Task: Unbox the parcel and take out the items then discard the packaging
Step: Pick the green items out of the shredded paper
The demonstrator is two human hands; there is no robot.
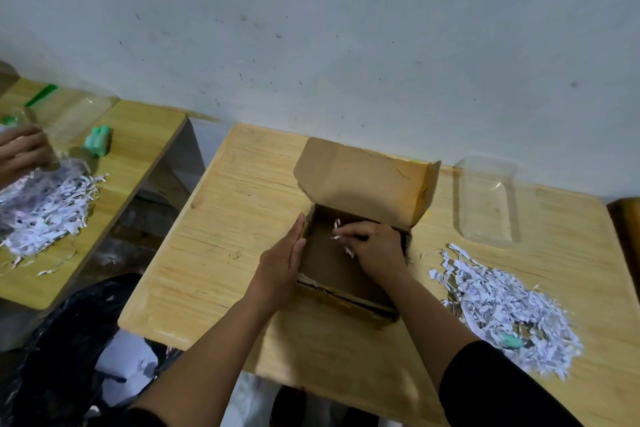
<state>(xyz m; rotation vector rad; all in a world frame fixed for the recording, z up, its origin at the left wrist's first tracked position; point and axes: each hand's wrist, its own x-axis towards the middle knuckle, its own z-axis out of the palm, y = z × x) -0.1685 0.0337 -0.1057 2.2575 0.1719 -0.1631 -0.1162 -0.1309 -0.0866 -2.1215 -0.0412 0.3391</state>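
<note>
An open brown cardboard box stands in the middle of the wooden table, its lid flap raised at the back. My left hand lies flat against the box's left wall, fingers straight. My right hand is inside the box, fingers closed on a few white paper shreds. A pile of white shredded paper lies on the table to the right of the box, with a small green item half buried in it. A clear plastic container rests behind that pile.
A black bin bag with white paper in it sits on the floor at lower left. On a second table at the left are another shred pile, a green item, clear packaging and another person's hand. A wall runs behind.
</note>
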